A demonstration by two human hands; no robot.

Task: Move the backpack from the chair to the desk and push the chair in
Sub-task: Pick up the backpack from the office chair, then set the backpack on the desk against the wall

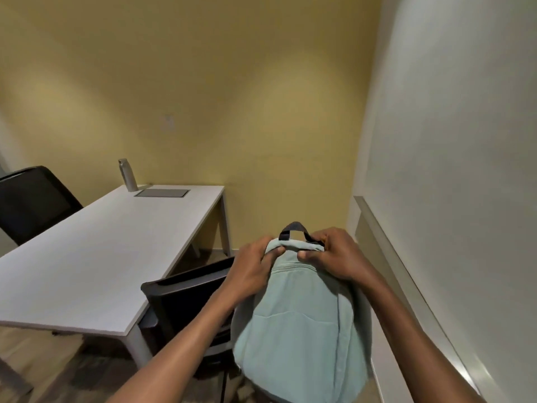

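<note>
A pale green backpack [299, 327] with a dark top handle hangs in front of me, to the right of the black chair [186, 298]. My left hand [250, 269] grips the top left corner of the backpack. My right hand [337, 257] grips the top right corner beside the handle. The white desk [96, 257] lies to the left. The chair's backrest stands at the desk's near right corner; its seat is hidden behind my left arm and the backpack.
A metal water bottle [128, 175] and a grey inset panel [162, 193] sit at the desk's far end. A second black chair [32, 202] stands at the far left. A yellow wall is ahead; a white wall with a rail [406, 274] runs close on the right.
</note>
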